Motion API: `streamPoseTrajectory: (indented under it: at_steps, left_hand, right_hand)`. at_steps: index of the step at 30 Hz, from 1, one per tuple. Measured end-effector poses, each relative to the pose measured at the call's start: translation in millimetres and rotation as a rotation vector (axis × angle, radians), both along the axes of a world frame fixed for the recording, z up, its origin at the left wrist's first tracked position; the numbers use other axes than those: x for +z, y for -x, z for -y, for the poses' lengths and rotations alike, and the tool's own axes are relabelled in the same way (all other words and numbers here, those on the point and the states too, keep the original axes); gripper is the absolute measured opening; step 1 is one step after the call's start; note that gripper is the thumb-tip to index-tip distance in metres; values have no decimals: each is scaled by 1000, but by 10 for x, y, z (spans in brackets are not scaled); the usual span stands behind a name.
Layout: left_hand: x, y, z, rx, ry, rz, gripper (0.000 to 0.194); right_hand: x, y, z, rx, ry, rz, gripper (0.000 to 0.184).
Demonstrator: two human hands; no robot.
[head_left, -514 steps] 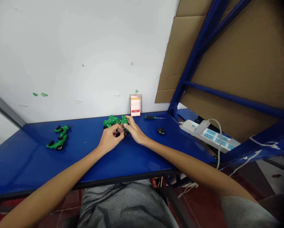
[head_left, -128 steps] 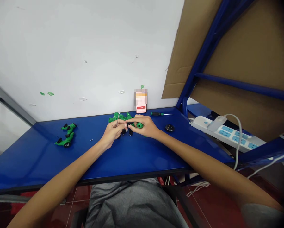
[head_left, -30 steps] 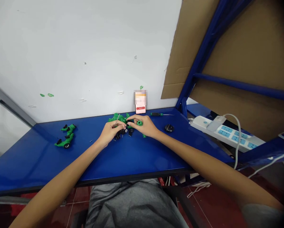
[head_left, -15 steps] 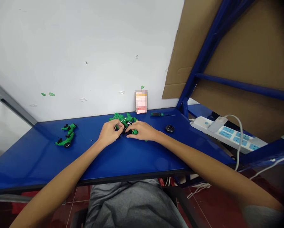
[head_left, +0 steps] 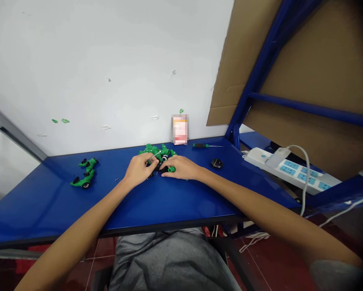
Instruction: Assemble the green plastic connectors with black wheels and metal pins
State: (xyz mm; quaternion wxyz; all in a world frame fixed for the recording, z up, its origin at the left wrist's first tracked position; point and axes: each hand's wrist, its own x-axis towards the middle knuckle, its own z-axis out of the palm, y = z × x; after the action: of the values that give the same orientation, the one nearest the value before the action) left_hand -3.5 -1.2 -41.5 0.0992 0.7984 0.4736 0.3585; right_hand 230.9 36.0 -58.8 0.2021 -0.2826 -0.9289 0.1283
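Observation:
My left hand (head_left: pixel 140 166) is closed, and a thin metal rod (head_left: pixel 154 156) sticks out from between its fingers, pointing up and to the right. Opposite it, my right hand (head_left: pixel 184 167) curls around a green and black toy part (head_left: pixel 171 169) on the table. The fingertips of both hands nearly meet over small black pieces, partly hidden by the fingers. Just behind the hands lies a heap of green toy parts (head_left: pixel 151 148). Further left lie green jointed toy pieces (head_left: pixel 89 174) with black details and a wheel.
A small screw (head_left: pixel 117 179) lies left of my hands on the blue table (head_left: pixel 169 202). At the back right are a green and black screwdriver (head_left: pixel 201 145), a round black object (head_left: pixel 217 163) and a blurred card (head_left: pixel 180 129) against the wall. A power strip (head_left: pixel 290 167) sits to the right.
Both hands keep almost the same place and grip. The whole view has shifted very slightly; nothing is picked up or let go.

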Motion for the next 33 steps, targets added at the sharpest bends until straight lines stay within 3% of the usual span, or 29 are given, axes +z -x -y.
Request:
streamPoseTrajectory:
  at_steps: [6, 13, 18, 24, 33]
  left_hand:
    - [-2, 15, -20, -46, -9, 1, 15]
    - [-14, -2, -23, -70, 98, 96, 12]
    - [4, -9, -11, -50, 186, 196, 17]
    - [4, -7, -14, -112, 271, 346, 25]
    - [1, -1, -58, -135, 303, 533, 28]
  right_hand:
    - [12, 10, 16, -9, -3, 24, 26]
    - [18, 7, 14, -4, -2, 37, 26]
    - [9, 12, 14, -14, -23, 53, 25]
    - [-17, 8, -1, -16, -19, 45, 26]
    - [40, 5, 29, -29, 6, -116, 29]
